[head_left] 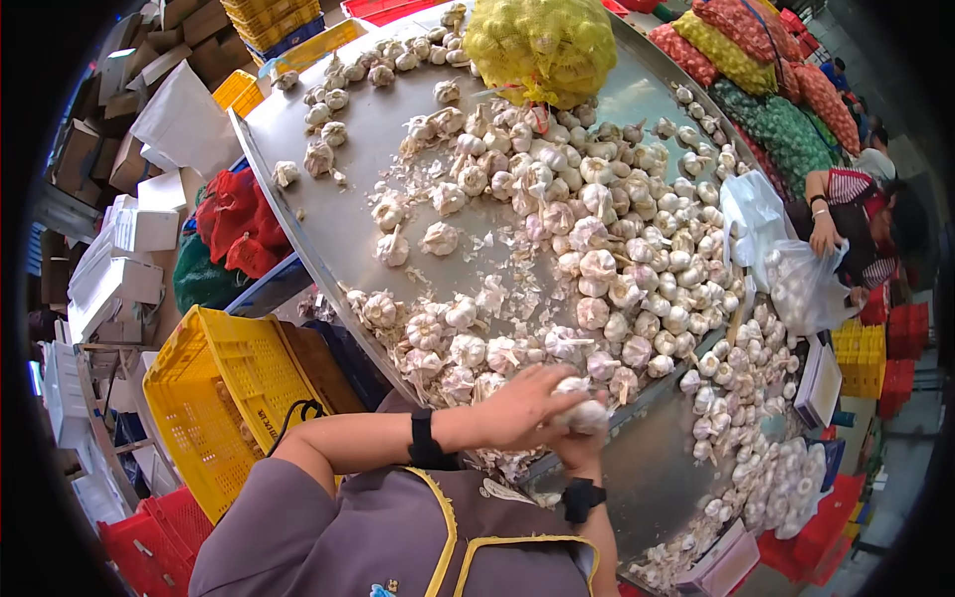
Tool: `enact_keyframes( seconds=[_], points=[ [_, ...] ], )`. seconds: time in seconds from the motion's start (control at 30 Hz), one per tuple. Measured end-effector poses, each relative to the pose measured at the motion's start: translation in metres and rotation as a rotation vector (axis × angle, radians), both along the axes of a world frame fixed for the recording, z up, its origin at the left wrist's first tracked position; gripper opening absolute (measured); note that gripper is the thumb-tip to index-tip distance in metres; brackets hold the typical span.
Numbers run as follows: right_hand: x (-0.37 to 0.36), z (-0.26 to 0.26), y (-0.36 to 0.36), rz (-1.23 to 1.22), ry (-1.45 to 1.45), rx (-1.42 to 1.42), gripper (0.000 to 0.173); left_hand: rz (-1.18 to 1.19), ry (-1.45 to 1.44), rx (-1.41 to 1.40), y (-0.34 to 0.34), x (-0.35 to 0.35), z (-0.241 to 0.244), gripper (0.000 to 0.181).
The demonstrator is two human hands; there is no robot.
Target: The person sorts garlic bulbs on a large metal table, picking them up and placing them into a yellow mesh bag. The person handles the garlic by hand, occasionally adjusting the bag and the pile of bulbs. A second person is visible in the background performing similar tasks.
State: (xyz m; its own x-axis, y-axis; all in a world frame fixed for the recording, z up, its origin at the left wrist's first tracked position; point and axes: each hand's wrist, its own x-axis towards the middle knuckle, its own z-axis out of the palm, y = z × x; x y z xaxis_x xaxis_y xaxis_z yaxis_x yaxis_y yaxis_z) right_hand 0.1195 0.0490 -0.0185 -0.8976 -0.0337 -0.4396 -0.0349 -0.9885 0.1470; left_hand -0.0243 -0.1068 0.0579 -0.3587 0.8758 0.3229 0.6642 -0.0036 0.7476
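Observation:
Both my hands meet low over the near edge of a metal table point(328, 216) strewn with garlic. My left hand point(526, 407) reaches in from the left, its fingers against white garlic bulbs point(586, 414). Below and to the right, my right hand point(578, 448) is closed around these bulbs from beneath; its fingers are partly hidden. A large heap of garlic bulbs point(597, 194) covers the middle and right of the table, with a row of bulbs along the near edge. Papery skins point(515, 287) lie scattered between them. A full yellow mesh sack point(541, 45) stands at the far side.
A yellow plastic crate point(224, 395) is at my left, near red mesh sacks point(242, 224). On the right, a second table section holds more bulbs point(746, 418). A person point(843, 216) there handles a plastic bag point(806, 283) of garlic. Stacked sacks point(776, 112) stand beyond.

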Motion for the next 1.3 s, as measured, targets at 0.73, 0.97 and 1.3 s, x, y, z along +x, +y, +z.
enact_keyframes(
  seconds=[0.73, 0.97, 1.3],
  points=[
    [-0.101, -0.017, 0.035, 0.584, -0.074, 2.735, 0.046, 0.336, -1.525, 0.049, -0.081, -0.111, -0.063, 0.042],
    [-0.102, -0.026, 0.038, 0.665, -0.178, 2.394, 0.029, 0.227, -1.775, 0.254, -0.081, -0.093, -0.062, 0.015],
    [-0.086, -0.011, -0.003, 0.845, 0.036, 2.458, 0.052, 0.393, -1.158, -0.077, -0.062, -0.079, -0.052, 0.029]
  ],
)
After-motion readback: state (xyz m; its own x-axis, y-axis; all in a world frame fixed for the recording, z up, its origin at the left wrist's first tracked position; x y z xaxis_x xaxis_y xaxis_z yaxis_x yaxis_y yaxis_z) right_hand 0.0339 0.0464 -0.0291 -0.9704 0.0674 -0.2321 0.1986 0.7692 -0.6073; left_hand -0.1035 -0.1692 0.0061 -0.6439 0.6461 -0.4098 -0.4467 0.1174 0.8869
